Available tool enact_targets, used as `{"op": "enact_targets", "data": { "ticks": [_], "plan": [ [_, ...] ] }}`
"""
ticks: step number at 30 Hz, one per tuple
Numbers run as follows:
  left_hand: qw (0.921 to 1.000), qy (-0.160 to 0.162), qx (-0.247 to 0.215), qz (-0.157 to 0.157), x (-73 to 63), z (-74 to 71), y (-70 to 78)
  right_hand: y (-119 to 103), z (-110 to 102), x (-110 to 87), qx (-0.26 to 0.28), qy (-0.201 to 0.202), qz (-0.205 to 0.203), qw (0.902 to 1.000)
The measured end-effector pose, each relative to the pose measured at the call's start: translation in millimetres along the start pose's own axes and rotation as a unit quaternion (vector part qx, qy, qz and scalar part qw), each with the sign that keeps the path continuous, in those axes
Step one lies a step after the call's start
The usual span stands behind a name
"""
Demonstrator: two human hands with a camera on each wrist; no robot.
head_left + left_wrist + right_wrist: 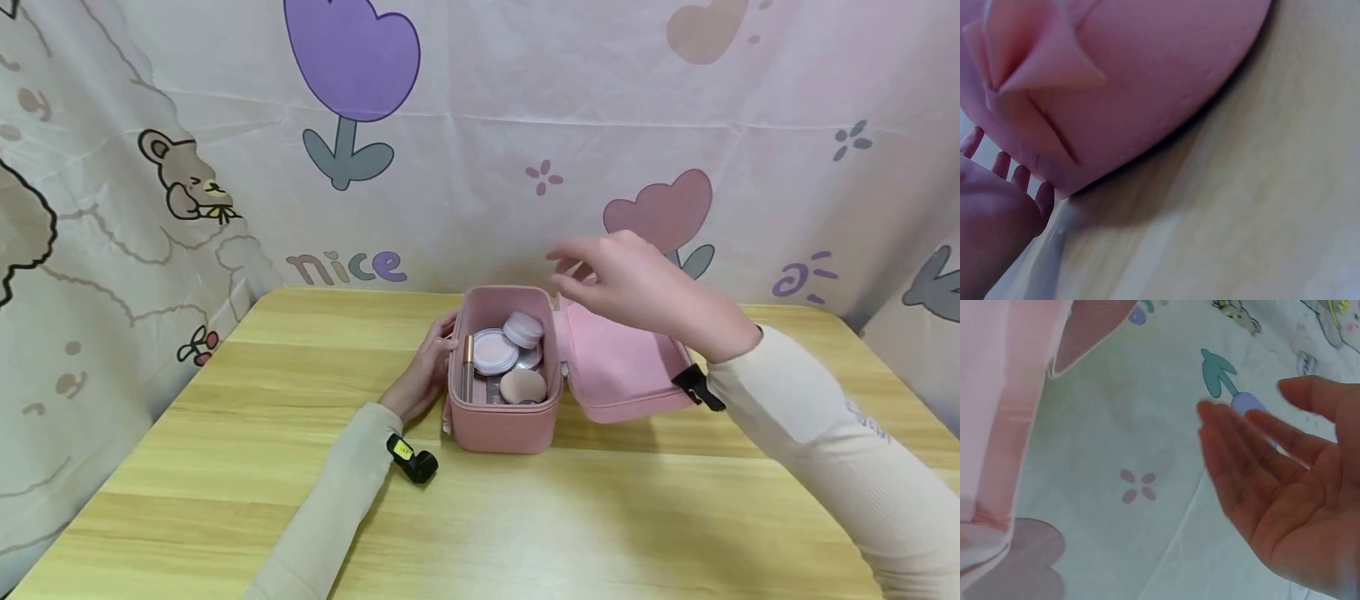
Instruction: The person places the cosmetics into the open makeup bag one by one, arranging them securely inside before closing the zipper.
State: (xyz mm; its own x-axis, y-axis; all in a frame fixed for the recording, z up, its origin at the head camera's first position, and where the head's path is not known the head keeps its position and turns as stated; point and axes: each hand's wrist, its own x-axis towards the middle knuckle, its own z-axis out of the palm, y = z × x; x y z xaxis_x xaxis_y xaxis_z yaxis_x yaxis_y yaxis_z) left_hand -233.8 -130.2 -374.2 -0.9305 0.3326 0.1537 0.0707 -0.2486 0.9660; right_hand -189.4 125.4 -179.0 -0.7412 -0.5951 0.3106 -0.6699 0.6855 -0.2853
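A pink cosmetic case (504, 429) stands on the table, its lid (626, 358) swung out to the right. Inside lie a round white compact (493, 352), a small pale jar (522, 330), a beige round item (522, 387) and a slim tube with a gold-coloured cap (468, 371). My left hand (426, 371) rests against the case's left side. In the left wrist view, its fingertips touch the pink wall beside a folded bow (1029, 62). Above the lid hovers my right hand (622, 275), empty, with loosely bent fingers, which the right wrist view also shows.
The wooden table (225, 467) extends around the case. A printed cloth (480, 167) hangs directly behind the table's back edge, and more cloth (90, 333) hangs at the left. A black strap device (412, 460) sits on the left wrist.
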Motion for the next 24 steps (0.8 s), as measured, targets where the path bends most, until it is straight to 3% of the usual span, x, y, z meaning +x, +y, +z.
{"op": "enact_targets", "data": {
  "ticks": [11,24],
  "plan": [
    [1.0000,0.004,0.006,-0.007,-1.6,1.0,1.4,8.1,-6.6,-27.8,0.020,0.086,-0.017,0.9960],
    [1.0000,0.002,0.002,0.000,0.5,0.1,-0.5,25.7,-6.4,-52.5,0.020,0.110,0.012,0.9936]
  ]
}}
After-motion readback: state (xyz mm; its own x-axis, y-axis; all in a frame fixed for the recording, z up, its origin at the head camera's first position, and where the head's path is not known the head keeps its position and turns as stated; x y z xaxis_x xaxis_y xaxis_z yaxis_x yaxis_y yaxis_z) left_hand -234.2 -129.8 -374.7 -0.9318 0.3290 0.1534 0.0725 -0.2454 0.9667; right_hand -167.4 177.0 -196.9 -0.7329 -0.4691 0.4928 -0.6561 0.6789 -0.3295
